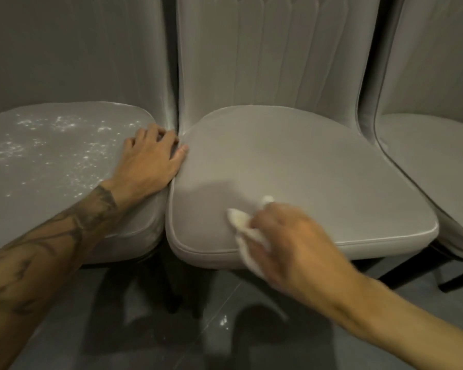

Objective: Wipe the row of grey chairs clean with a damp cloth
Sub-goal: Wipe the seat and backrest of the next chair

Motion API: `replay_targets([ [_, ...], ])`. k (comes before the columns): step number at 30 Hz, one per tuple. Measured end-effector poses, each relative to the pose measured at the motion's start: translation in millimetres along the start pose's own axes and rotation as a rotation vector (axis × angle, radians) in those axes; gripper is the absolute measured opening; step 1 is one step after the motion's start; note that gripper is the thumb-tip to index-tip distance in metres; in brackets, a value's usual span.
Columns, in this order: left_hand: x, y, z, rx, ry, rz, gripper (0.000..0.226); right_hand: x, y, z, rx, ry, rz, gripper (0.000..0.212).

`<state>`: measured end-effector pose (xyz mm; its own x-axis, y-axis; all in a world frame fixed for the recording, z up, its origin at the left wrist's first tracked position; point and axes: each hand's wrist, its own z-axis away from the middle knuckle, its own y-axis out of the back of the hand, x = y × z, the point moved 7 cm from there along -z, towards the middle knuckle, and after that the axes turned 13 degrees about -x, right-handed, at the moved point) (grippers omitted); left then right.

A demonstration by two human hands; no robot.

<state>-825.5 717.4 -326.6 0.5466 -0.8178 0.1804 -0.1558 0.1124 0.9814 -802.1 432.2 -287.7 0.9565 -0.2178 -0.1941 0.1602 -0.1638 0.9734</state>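
- Grey upholstery covered three chairs standing side by side, their seats nearly touching.
- The middle seat (292, 161) showed no specks. It was judged wiped, or nearly so.
- The left seat (51, 161) carried scattered white specks over most of its surface. It was judged not yet wiped.
- The right seat (428, 161) was only partly in view. No specks showed on it; whether it had been wiped could not be told.
- The cloth (241, 222), white and bunched, lay on the front left part of the middle seat. The right hand (297, 241) gripped it, fingers curled round it.
- The left hand (150, 158) rested on the right edge of the left seat, beside the gap. Its fingers were relaxed and held nothing; the thumb touched the middle seat's rim.
- The gap between the left and middle seats was narrow, and the upright backs closed off the rear.
- Open room lay toward the front, over the dark floor (145, 332), where a few white specks showed.
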Motion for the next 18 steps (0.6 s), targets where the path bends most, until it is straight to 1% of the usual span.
replay_targets([
  [2,1,1,-1,0.004,0.009,0.012,0.046,-22,-5,-18,0.077,0.054,0.041,0.014],
  [3,0,2,-1,0.008,0.008,0.020,0.046,-22,-8,-20,0.070,0.062,0.052,0.017],
  [6,-4,2,0,0.003,0.012,0.013,0.056,17,-2,9,-0.019,0.078,0.029,0.026],
  [7,-5,1,0,-0.004,0.015,0.009,0.061,40,4,26,-0.049,0.044,0.011,0.027],
  [8,-6,0,-1,-0.005,0.014,0.000,0.064,68,13,43,-0.049,-0.026,0.008,0.026],
  [11,-8,-1,-1,0.007,0.011,-0.002,0.065,149,46,92,0.005,-0.372,0.031,0.023],
  [12,-9,-2,-2,0.013,0.012,0.000,0.063,159,52,101,0.044,-0.435,0.039,0.023],
  [13,-10,-3,-3,0.012,0.018,0.003,0.062,159,53,102,0.082,-0.455,0.037,0.024],
  [14,-13,-4,-5,0.014,0.022,-0.004,0.060,149,49,95,0.113,-0.439,0.015,0.024],
  [16,-18,-6,-9,0.013,0.017,0.002,0.060,111,34,66,0.147,-0.323,-0.052,0.023],
  [18,-28,-13,-15,0.000,0.020,0.015,0.062,81,19,40,0.149,-0.231,-0.057,0.027],
])
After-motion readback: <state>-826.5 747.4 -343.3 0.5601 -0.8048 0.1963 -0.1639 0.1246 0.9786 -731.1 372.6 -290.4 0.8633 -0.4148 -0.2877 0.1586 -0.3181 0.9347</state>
